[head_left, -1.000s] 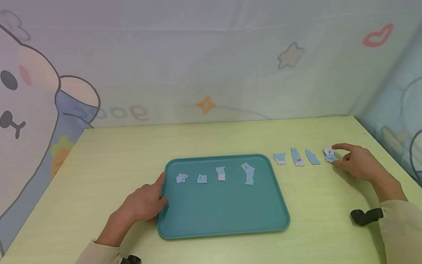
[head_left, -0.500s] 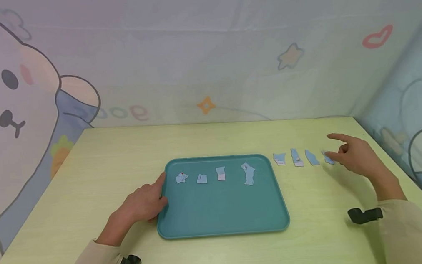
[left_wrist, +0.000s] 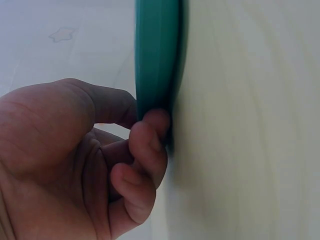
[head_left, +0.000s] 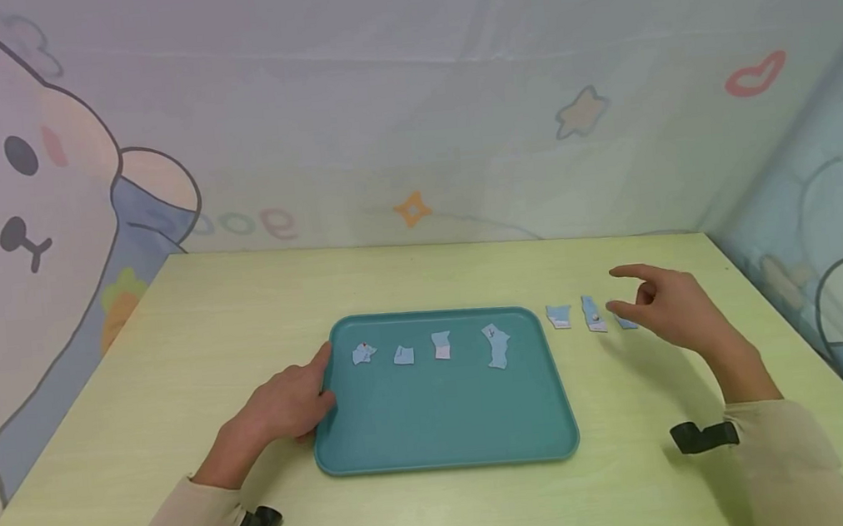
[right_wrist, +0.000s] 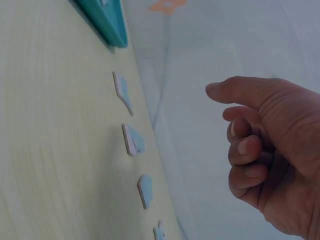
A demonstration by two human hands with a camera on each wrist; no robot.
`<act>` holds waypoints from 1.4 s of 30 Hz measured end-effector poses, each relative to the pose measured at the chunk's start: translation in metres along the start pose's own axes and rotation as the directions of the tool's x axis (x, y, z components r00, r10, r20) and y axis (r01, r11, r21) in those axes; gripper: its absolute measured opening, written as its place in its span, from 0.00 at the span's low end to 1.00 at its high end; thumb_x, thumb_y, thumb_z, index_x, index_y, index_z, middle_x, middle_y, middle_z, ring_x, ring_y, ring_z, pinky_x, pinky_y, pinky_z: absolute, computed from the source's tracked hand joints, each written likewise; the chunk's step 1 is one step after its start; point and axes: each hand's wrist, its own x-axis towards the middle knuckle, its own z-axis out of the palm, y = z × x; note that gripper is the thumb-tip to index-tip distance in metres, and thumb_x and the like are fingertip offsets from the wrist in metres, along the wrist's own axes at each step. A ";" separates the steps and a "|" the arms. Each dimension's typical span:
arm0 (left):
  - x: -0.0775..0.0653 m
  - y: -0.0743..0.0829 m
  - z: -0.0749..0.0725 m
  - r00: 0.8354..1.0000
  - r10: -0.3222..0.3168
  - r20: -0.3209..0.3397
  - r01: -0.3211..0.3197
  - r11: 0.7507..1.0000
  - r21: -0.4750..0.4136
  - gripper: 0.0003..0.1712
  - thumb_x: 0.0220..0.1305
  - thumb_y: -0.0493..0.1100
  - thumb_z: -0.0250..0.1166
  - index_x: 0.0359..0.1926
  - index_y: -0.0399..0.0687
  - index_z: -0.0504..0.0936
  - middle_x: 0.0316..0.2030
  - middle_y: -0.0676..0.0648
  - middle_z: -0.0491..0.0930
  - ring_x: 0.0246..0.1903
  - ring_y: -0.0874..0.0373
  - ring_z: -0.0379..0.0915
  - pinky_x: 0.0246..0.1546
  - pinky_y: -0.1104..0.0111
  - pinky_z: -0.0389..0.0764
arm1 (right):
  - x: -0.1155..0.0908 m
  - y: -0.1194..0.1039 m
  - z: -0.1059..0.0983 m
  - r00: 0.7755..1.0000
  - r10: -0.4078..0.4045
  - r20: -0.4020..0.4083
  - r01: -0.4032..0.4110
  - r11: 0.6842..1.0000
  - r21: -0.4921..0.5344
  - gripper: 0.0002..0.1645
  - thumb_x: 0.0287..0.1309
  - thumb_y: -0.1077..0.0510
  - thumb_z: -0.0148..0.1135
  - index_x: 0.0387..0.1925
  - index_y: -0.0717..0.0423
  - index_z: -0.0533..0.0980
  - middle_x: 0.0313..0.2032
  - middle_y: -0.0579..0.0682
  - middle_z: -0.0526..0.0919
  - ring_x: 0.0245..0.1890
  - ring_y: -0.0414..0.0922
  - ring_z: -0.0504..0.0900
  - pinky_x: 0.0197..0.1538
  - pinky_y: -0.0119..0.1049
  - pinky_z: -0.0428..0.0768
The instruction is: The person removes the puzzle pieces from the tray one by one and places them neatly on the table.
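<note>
My left hand (head_left: 283,404) grips the left rim of a teal tray (head_left: 447,428); in the left wrist view the thumb and curled fingers (left_wrist: 145,145) meet at its edge. My right hand (head_left: 674,308) hovers above the table on the right, holding nothing, index finger and thumb spread apart and the other fingers curled. Below it lies a blue puzzle piece (head_left: 626,322), partly covered by the thumb. Left of that lie a tall blue and pale piece (head_left: 592,315) and a shorter one (head_left: 558,315). A further piece (right_wrist: 158,233) shows only in the right wrist view.
Inside the tray, several irregular light-blue pieces lie in a row: a small one (head_left: 363,353), another small one (head_left: 403,356), a blue and pink one (head_left: 441,345) and a long one (head_left: 497,346). A patterned cloth (head_left: 379,116) hangs behind the pale yellow table (head_left: 245,312).
My right hand has lifted away from the rightmost piece and moved left, its index finger and thumb wider apart. The left hand and tray stay in place.
</note>
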 end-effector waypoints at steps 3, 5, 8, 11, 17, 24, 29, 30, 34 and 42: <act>0.000 0.000 0.000 1.000 0.002 0.001 -0.002 1.000 0.001 0.44 0.71 0.37 0.52 0.82 0.27 0.46 0.13 0.50 0.72 0.13 0.59 0.68 0.20 0.68 0.63 | 0.000 -0.009 0.003 1.000 -0.013 0.009 0.013 1.000 0.000 0.33 0.67 0.50 0.70 0.69 0.60 0.75 0.21 0.46 0.77 0.19 0.40 0.70 0.30 0.36 0.70; 0.000 0.000 0.000 1.000 0.003 0.003 -0.003 1.000 0.003 0.44 0.71 0.37 0.52 0.82 0.27 0.45 0.13 0.50 0.72 0.13 0.59 0.68 0.20 0.68 0.63 | 0.000 -0.013 0.005 1.000 -0.020 0.016 0.020 1.000 0.001 0.33 0.67 0.50 0.70 0.69 0.60 0.75 0.21 0.45 0.77 0.20 0.40 0.70 0.31 0.36 0.70; 0.001 0.000 0.000 1.000 0.004 0.006 -0.004 1.000 0.004 0.44 0.71 0.37 0.52 0.82 0.27 0.45 0.13 0.50 0.72 0.14 0.59 0.69 0.19 0.68 0.64 | 0.000 -0.018 0.008 0.999 -0.026 0.019 0.026 1.000 0.007 0.33 0.67 0.50 0.71 0.69 0.59 0.76 0.22 0.45 0.77 0.20 0.40 0.70 0.31 0.36 0.71; 0.002 0.000 -0.001 1.000 0.001 0.007 -0.001 1.000 0.004 0.44 0.72 0.37 0.52 0.82 0.28 0.45 0.14 0.50 0.72 0.14 0.59 0.69 0.19 0.68 0.65 | -0.001 -0.022 0.010 0.999 -0.034 0.022 0.034 0.999 0.014 0.32 0.67 0.50 0.71 0.68 0.58 0.76 0.22 0.45 0.77 0.20 0.40 0.70 0.31 0.36 0.71; 0.002 0.002 -0.002 1.000 -0.004 0.009 0.004 1.000 0.005 0.45 0.72 0.37 0.52 0.82 0.28 0.45 0.14 0.50 0.72 0.14 0.58 0.69 0.19 0.68 0.65 | 0.001 -0.035 0.017 0.998 -0.049 0.041 0.048 0.998 0.032 0.32 0.66 0.51 0.71 0.68 0.57 0.77 0.22 0.45 0.76 0.21 0.41 0.70 0.31 0.36 0.71; 0.002 0.000 -0.001 1.000 -0.004 0.011 0.004 1.000 0.008 0.44 0.72 0.37 0.52 0.82 0.28 0.45 0.13 0.50 0.71 0.13 0.59 0.67 0.19 0.68 0.63 | 0.006 -0.056 0.028 0.994 -0.071 0.079 0.067 0.996 0.051 0.33 0.64 0.51 0.73 0.67 0.57 0.78 0.23 0.46 0.76 0.23 0.42 0.71 0.30 0.37 0.71; 0.001 -0.001 -0.001 1.000 0.001 0.012 -0.001 1.000 0.002 0.44 0.72 0.37 0.52 0.82 0.28 0.45 0.13 0.50 0.71 0.13 0.59 0.67 0.19 0.68 0.62 | 0.012 -0.067 0.041 0.989 -0.087 0.122 0.078 0.994 0.079 0.34 0.62 0.52 0.75 0.66 0.60 0.78 0.23 0.46 0.77 0.23 0.43 0.72 0.30 0.38 0.72; 0.001 -0.001 -0.001 1.000 0.003 0.011 -0.003 1.000 0.002 0.44 0.72 0.37 0.52 0.82 0.28 0.45 0.13 0.50 0.71 0.13 0.59 0.67 0.19 0.68 0.62 | 0.013 -0.069 0.043 0.987 -0.090 0.131 0.079 0.994 0.081 0.34 0.62 0.52 0.75 0.66 0.60 0.78 0.23 0.46 0.77 0.23 0.43 0.72 0.30 0.38 0.72; 0.001 -0.001 -0.001 1.000 0.008 0.008 -0.008 1.000 0.007 0.44 0.72 0.37 0.52 0.82 0.27 0.45 0.13 0.50 0.71 0.13 0.59 0.67 0.19 0.68 0.62 | 0.018 -0.074 0.056 0.979 -0.107 0.173 0.093 0.992 0.086 0.34 0.61 0.53 0.75 0.65 0.61 0.78 0.22 0.46 0.76 0.22 0.42 0.72 0.29 0.37 0.72; 0.000 0.000 -0.001 1.000 0.007 0.009 -0.007 1.000 0.006 0.44 0.72 0.37 0.51 0.82 0.27 0.45 0.13 0.50 0.71 0.14 0.59 0.68 0.20 0.68 0.63 | 0.023 -0.084 0.081 0.959 -0.119 0.256 0.096 0.990 0.100 0.36 0.60 0.51 0.75 0.66 0.62 0.78 0.22 0.47 0.76 0.22 0.41 0.72 0.29 0.37 0.72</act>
